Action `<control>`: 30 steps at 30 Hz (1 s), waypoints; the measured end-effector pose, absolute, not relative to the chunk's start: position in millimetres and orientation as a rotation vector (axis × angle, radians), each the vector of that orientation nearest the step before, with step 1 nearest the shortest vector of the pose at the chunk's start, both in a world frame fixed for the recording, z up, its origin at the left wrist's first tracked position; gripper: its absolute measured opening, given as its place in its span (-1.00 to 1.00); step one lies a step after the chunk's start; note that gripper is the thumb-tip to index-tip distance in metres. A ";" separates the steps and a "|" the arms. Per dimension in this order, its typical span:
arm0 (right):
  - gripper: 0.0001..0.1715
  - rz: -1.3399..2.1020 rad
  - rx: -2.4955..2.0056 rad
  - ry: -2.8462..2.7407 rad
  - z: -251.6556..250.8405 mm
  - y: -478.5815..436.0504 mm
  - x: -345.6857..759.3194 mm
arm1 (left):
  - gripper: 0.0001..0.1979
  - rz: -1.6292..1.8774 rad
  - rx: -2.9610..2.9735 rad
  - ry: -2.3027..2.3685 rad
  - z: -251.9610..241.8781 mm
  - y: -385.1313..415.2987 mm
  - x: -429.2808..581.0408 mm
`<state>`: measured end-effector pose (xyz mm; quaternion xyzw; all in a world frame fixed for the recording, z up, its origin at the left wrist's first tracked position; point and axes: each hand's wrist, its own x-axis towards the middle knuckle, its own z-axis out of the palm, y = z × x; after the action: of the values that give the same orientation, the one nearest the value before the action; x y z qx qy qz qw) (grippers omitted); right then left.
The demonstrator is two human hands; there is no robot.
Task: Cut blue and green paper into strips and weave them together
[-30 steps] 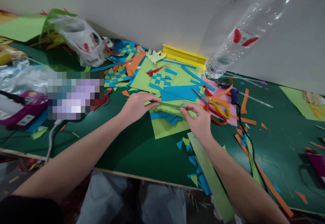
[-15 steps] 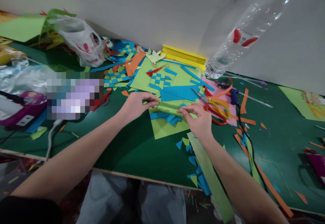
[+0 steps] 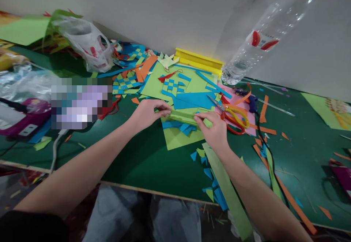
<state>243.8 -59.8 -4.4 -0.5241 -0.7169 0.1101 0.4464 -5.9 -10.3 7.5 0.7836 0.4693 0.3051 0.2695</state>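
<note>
Left hand [image 3: 149,114]: back upward, wrist slightly bent, thumb and fingertips pinching one end of a folded green paper strip [image 3: 182,117]. Right hand [image 3: 212,128]: thumb and forefinger pinch the other end, remaining fingers curled in. Your forearms come in from the lower corners and converge; a dark sleeve [image 3: 33,227] shows at your left elbow. The strip spans the gap between your hands, roughly level, above green and blue paper; whether it touches them, you cannot tell from this view.

Surface: green table [image 3: 148,165], its near edge crossing in front of your jeans [image 3: 123,212]. Just below the strip, blue pieces [image 3: 179,126] lie on a green sheet [image 3: 178,141]. Just beyond your hands: a blue sheet [image 3: 194,100], a blue-and-green woven paper piece [image 3: 172,85] and a red tassel [image 3: 167,76]. Scissors [image 3: 229,110] with yellow and red handles lie just right of your right hand, partly over pink paper [image 3: 246,104]. Blue scraps [image 3: 208,174] are scattered nearer you than that hand.

Left of your left hand: a pixelated patch, contents unreadable, then a purple power strip [image 3: 30,121]; farther back, a bagged cup [image 3: 91,48].

Room: a pale wall [image 3: 153,15] closes the far side. Before it, beyond your hands, lies a yellow bar [image 3: 199,60]; a clear bottle [image 3: 255,40] stands to its right.
</note>
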 end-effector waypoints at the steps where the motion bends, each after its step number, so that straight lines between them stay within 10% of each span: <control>1: -0.78 0.280 -1.308 -1.763 -4.7 -59.3 244.1 | -0.77 0.831 2.120 1.275 7.9 -10.1 -6.4; 30: -0.69 0.118 -1.212 -2.241 -4.3 -65.5 237.2 | -0.81 0.354 2.755 1.667 2.9 -4.9 -21.2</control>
<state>237.2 -65.5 -4.3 -0.4548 -0.8404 0.0444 0.2914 -21.2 -4.9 2.9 0.8494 0.5141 0.1092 -0.0488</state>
